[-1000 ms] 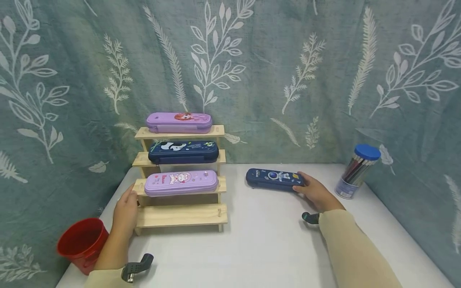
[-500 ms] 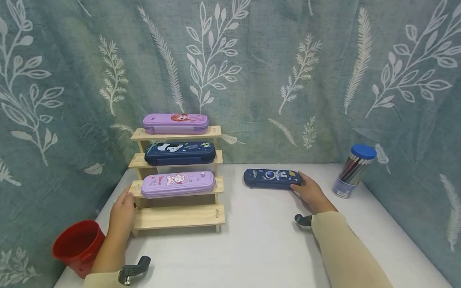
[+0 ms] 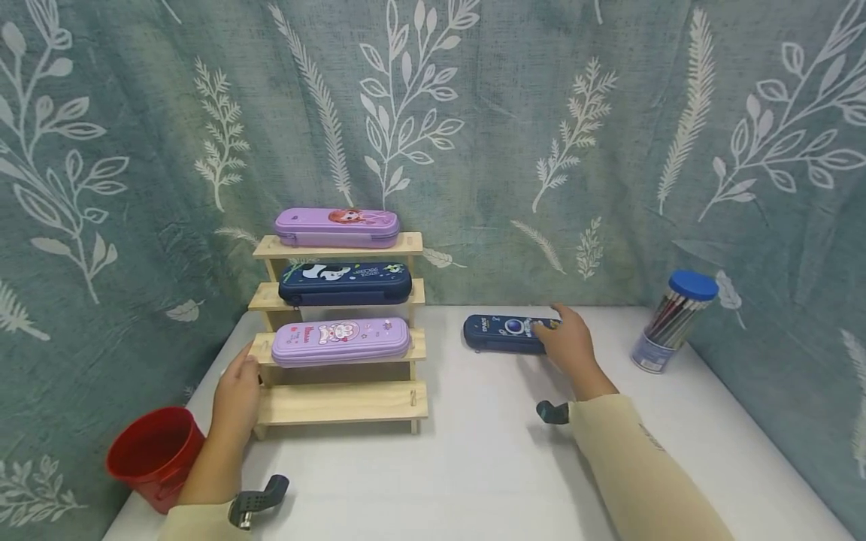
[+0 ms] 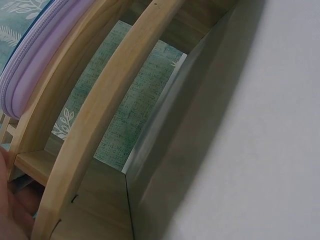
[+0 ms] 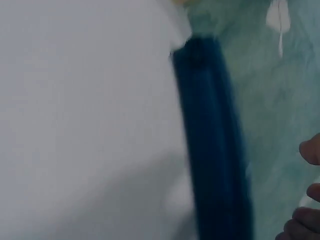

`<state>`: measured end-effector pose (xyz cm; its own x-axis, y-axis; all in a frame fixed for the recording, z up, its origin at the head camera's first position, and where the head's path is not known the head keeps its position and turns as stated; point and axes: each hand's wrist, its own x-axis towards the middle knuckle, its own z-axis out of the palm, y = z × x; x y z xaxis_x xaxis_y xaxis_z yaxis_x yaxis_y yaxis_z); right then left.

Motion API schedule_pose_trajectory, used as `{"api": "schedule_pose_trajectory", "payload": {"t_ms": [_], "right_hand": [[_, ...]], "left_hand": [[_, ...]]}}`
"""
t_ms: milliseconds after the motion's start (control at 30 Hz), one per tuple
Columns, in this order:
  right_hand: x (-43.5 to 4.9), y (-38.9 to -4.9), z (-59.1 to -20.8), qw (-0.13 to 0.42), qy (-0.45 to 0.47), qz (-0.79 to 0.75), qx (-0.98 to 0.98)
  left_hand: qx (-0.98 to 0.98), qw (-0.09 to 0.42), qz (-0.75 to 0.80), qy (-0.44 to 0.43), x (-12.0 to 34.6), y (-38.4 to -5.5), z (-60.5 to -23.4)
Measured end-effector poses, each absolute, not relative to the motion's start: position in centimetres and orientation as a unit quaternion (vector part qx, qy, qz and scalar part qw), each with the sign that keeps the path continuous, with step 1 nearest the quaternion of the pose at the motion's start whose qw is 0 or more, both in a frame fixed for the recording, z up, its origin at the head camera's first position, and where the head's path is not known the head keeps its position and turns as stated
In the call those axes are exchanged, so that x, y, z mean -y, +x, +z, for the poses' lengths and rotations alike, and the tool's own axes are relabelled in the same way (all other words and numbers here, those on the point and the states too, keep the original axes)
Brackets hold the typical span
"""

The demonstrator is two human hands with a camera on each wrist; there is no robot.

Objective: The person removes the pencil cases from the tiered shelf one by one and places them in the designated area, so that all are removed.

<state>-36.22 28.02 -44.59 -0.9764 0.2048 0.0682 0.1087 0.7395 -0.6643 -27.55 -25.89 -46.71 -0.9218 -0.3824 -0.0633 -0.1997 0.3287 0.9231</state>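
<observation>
My left hand grips the left side of a stepped wooden shelf; its fingers show at the shelf's edge in the left wrist view. On the table to the shelf's right lies a navy pencil case with an astronaut print. Over that case's right end is my right hand, thumb and fingers spread, hiding part of the print. In the right wrist view the fingers stand apart from the blurred blue case.
The shelf's upper tiers carry a purple case, a navy panda case and a lilac rabbit case. A red bucket stands by my left forearm. A blue-lidded tub of pencils is at right. Patterned cloth hangs behind.
My right hand has let go of the navy astronaut case's right end and shifted left and up over it. The left hand keeps its place on the shelf.
</observation>
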Motion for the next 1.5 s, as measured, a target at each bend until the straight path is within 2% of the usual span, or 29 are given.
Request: {"api": "schedule_pose_trajectory", "payload": {"t_ms": [233,433,667,900,1033,1333,1500], "right_hand": [[-20.5,-36.0,-40.8,0.089,0.043,0.344,0.934],[-14.7,-35.4,-39.1,0.111,0.117,0.346,0.924],[-10.2,-33.1,-38.9,0.157,0.174,0.349,0.907],[-7.6,-30.5,-39.6,0.174,0.192,0.339,0.904],[-6.4,-29.9,-39.9,0.162,0.200,0.326,0.910],[-4.3,-30.5,-41.1,0.093,0.209,0.272,0.935],[-3.6,-30.8,-41.2,0.091,0.197,0.261,0.941]], "left_hand": [[0.811,0.084,-0.550,0.180,25.7,-27.6,-46.6],[0.824,0.094,-0.533,0.164,25.7,-27.9,-46.8],[0.824,0.088,-0.535,0.166,25.5,-27.7,-47.0],[0.820,0.086,-0.540,0.170,25.4,-27.4,-46.7],[0.818,0.086,-0.541,0.174,25.5,-27.5,-46.6],[0.822,0.093,-0.533,0.179,25.9,-27.0,-47.0],[0.812,0.098,-0.547,0.176,25.9,-27.4,-47.0]]}}
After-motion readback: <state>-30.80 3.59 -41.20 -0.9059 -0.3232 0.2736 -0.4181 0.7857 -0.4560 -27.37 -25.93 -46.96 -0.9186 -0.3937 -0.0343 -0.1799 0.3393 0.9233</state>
